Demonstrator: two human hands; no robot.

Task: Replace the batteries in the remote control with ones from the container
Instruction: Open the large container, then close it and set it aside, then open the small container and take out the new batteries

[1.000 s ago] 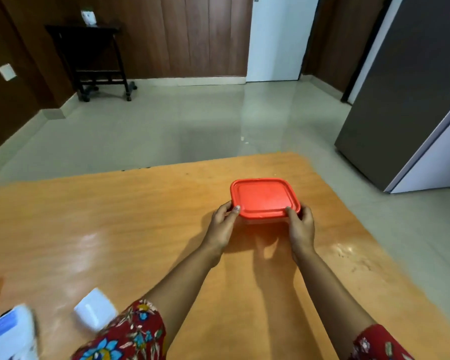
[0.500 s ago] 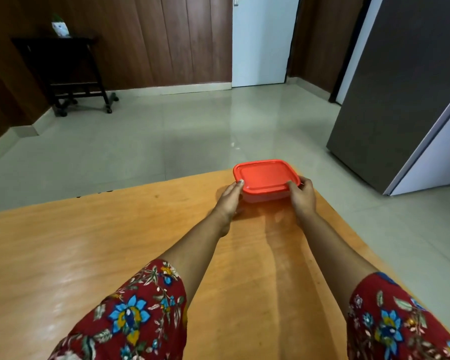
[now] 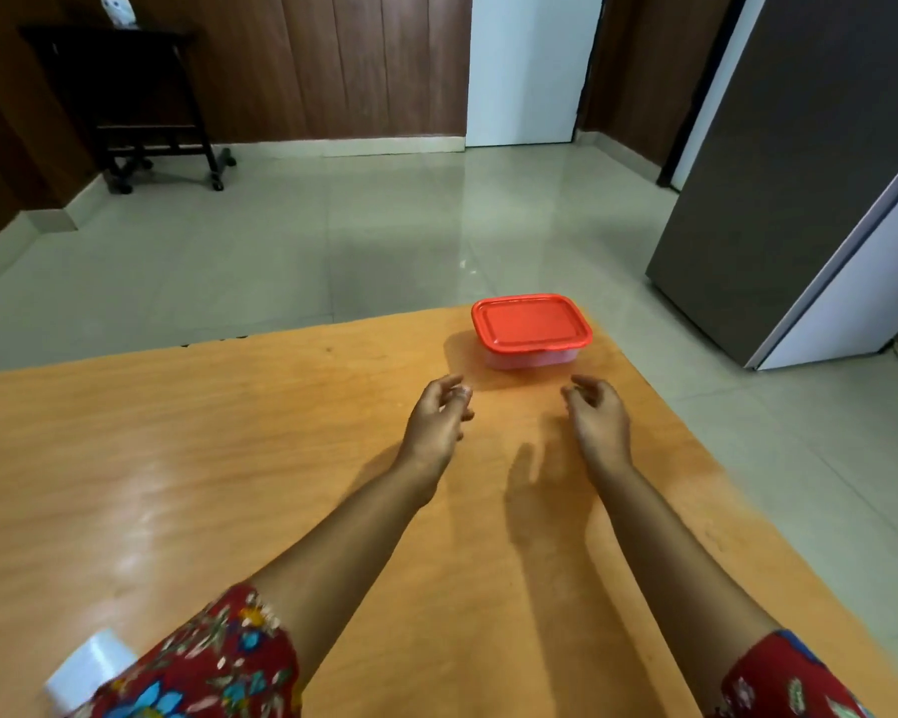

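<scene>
A clear plastic container with a red lid [image 3: 531, 329] stands closed at the far right corner of the wooden table [image 3: 229, 484]. My left hand [image 3: 436, 422] and my right hand [image 3: 600, 419] hover a little short of it, one on each side, fingers loosely curled and apart, holding nothing. Neither hand touches the container. A white object [image 3: 92, 665] lies at the near left edge, partly hidden by my floral sleeve; I cannot tell what it is. The contents of the container are hidden.
The table's far edge and right edge run close to the container. Beyond lie a tiled floor, a grey refrigerator [image 3: 810, 173] at the right, a dark wheeled stand [image 3: 141, 101] at the back left and a white door [image 3: 530, 64].
Both hands have let go of the container and drawn back toward me. The container stays at the far right corner where it was pushed.
</scene>
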